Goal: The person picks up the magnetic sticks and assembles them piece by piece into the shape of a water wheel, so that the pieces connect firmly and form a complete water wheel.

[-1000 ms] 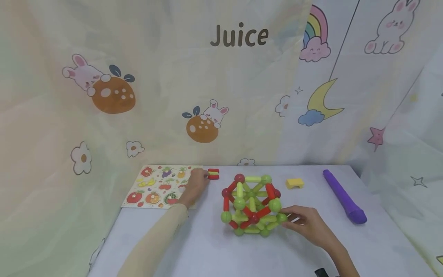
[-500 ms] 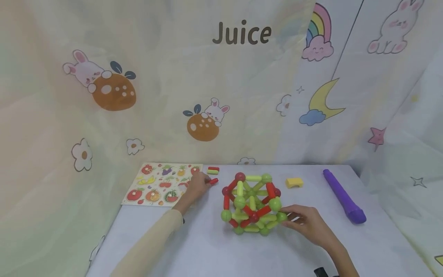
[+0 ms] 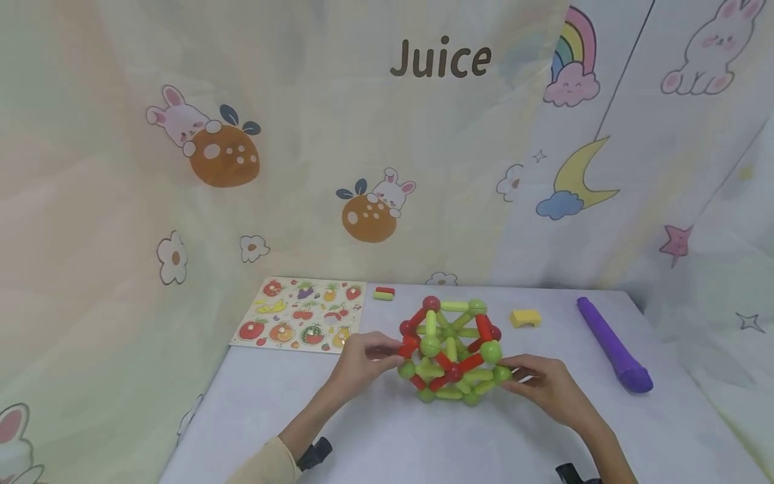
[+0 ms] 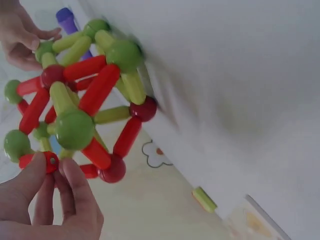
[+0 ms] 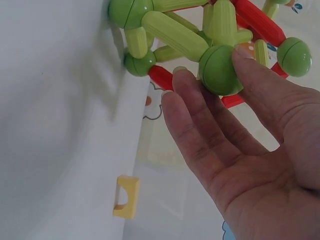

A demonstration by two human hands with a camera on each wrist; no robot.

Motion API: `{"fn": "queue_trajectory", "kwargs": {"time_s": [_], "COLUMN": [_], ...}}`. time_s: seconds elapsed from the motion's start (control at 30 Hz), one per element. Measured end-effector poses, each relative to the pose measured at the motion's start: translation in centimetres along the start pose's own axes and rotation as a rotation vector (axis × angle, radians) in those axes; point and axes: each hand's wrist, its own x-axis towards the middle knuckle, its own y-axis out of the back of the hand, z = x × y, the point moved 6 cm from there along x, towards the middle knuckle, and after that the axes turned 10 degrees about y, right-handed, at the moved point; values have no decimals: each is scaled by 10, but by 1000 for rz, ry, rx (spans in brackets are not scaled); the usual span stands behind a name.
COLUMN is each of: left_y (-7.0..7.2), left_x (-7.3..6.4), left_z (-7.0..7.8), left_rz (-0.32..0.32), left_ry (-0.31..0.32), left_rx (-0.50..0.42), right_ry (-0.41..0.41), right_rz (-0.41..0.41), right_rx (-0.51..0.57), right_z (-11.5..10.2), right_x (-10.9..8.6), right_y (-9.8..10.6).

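A ball-and-rod magnetic-looking toy frame (image 3: 453, 373), built of red and green balls joined by red and light-green rods, stands on the white table. My left hand (image 3: 359, 366) is at its left side, pinching a loose red rod (image 4: 51, 162) between thumb and fingers. In the left wrist view, that rod lies close to a green ball (image 4: 17, 145) of the frame. On the opposite side, my right hand (image 3: 547, 390) holds a low green corner ball (image 5: 219, 70) between thumb and fingertips.
A fruit-picture board (image 3: 302, 314) lies at the back left, with two short rods (image 3: 383, 294), red and green, beside it. Behind the frame to the right sit a yellow arch block (image 3: 525, 318) and a purple microphone-shaped toy (image 3: 613, 346). A printed curtain hangs behind the table.
My left hand has picked one red rod off the small pile by the board and carried it toward me and right, to the frame's left side. The right hand keeps its hold.
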Motion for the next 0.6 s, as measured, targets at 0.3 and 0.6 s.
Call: {"fn": "queue_trajectory", "kwargs": {"time_s": [0.3,0.6], "left_y": [-11,-21], "left_x": [-6,-5], "left_z": [-3,6], "left_rz": [57,55], "left_ry": [17,-45], "left_rx": [95,154], "right_ry": [-26,-20], "right_rz": [-16,-15], "right_rx": [18,25], "right_z": [3,0], "right_x": [0,-2], "right_y": [-2,1]}}
